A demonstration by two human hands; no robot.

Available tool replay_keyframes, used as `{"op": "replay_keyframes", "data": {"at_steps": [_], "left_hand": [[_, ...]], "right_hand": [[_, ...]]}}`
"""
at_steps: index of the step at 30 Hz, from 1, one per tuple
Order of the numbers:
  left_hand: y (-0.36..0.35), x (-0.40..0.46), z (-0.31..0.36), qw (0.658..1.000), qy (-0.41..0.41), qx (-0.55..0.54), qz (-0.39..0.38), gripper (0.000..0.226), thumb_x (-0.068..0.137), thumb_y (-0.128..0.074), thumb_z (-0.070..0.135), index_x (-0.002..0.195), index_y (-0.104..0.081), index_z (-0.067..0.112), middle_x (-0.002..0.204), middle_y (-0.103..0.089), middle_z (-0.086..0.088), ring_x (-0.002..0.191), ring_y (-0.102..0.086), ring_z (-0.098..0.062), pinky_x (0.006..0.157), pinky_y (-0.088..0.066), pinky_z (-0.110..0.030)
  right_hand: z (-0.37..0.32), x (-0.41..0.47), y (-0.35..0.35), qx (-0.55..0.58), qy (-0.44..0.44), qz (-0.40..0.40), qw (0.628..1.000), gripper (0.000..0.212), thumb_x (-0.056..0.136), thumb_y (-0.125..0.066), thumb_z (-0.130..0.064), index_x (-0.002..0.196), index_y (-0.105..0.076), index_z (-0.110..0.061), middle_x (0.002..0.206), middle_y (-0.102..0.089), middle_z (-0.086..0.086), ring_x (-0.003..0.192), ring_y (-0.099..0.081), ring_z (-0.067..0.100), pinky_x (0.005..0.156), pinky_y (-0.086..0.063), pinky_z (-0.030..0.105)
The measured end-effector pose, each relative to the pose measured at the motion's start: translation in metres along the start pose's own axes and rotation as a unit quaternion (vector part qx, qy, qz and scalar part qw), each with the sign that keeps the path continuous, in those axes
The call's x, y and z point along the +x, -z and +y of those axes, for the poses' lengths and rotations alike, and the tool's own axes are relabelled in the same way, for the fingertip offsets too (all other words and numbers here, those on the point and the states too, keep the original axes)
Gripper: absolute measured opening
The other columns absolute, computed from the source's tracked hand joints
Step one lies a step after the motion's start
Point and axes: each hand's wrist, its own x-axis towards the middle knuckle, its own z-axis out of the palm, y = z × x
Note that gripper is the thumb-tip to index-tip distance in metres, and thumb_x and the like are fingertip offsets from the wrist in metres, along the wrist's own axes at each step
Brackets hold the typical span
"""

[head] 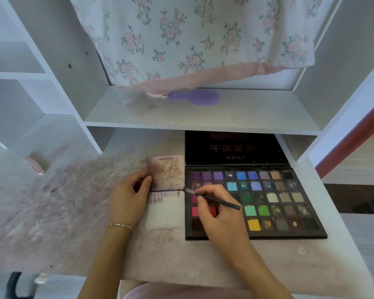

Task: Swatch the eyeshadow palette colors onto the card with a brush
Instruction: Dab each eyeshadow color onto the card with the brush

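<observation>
One palette [268, 203], one card [165, 212], one brush [216, 200].

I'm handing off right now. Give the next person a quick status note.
Left hand pinches the card's left edge, holding it on the table.
Right hand grips the brush; its tip sits at the left edge of the open palette, by the second row.
Done: a row of purplish swatches along the top of the card's lower panel.
Left: most colors, with blank space below.
</observation>
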Motion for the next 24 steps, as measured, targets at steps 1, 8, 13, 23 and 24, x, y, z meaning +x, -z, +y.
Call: {"op": "replay_keyframes", "data": {"at_steps": [1, 8, 13, 23, 24], "left_hand": [[0.0, 0.0, 0.0, 1.0, 0.0, -0.001, 0.0, 0.017, 0.086, -0.057, 0.017, 0.1, -0.068, 0.014, 0.089, -0.064, 0.007, 0.079, -0.057, -0.01, 0.068, -0.04, -0.018], [0.0, -0.001, 0.0, 1.0, -0.006, 0.001, 0.004, 0.016, 0.086, -0.057, 0.016, 0.097, -0.069, 0.015, 0.086, -0.065, 0.008, 0.076, -0.057, -0.008, 0.067, -0.04, -0.018], [0.0, -0.001, 0.0, 1.0, -0.009, 0.001, 0.009, 0.015, 0.086, -0.058, 0.017, 0.096, -0.069, 0.016, 0.084, -0.063, 0.012, 0.071, -0.054, 0.001, 0.064, -0.037, -0.005], [0.0, -0.001, 0.001, 1.0, -0.008, -0.001, 0.008, 0.015, 0.086, -0.057, 0.017, 0.096, -0.069, 0.016, 0.085, -0.064, 0.011, 0.076, -0.058, -0.006, 0.068, -0.042, -0.017], [-0.001, -0.001, 0.001, 1.0, -0.007, -0.001, 0.008, 0.016, 0.086, -0.057, 0.017, 0.097, -0.069, 0.016, 0.084, -0.063, 0.012, 0.076, -0.058, -0.007, 0.069, -0.043, -0.018]], "right_hand": [[-0.002, 0.001, -0.006, -0.006, 0.002, -0.01, 1.0, 0.022, 0.085, -0.057, -0.007, 0.086, -0.057, -0.029, 0.083, -0.058, -0.012, 0.078, -0.055, 0.003, 0.067, -0.045, 0.014], [-0.005, 0.008, -0.025, -0.024, -0.016, -0.06, 0.998, 0.026, 0.085, -0.055, -0.014, 0.081, -0.05, -0.039, 0.082, -0.062, -0.005, 0.075, -0.058, 0.009, 0.07, -0.052, 0.033], [-0.003, 0.008, -0.025, -0.036, -0.009, -0.066, 0.997, 0.031, 0.085, -0.055, -0.014, 0.078, -0.049, -0.044, 0.081, -0.062, -0.008, 0.073, -0.058, 0.009, 0.067, -0.052, 0.031], [-0.002, 0.008, -0.026, -0.066, -0.012, -0.089, 0.994, 0.01, 0.084, -0.056, -0.014, 0.087, -0.059, -0.023, 0.084, -0.059, -0.007, 0.079, -0.056, 0.009, 0.073, -0.051, 0.036], [-0.002, 0.008, -0.026, -0.068, -0.012, -0.091, 0.993, 0.01, 0.083, -0.056, -0.014, 0.087, -0.059, -0.023, 0.084, -0.059, -0.007, 0.079, -0.056, 0.009, 0.073, -0.051, 0.036]]}}
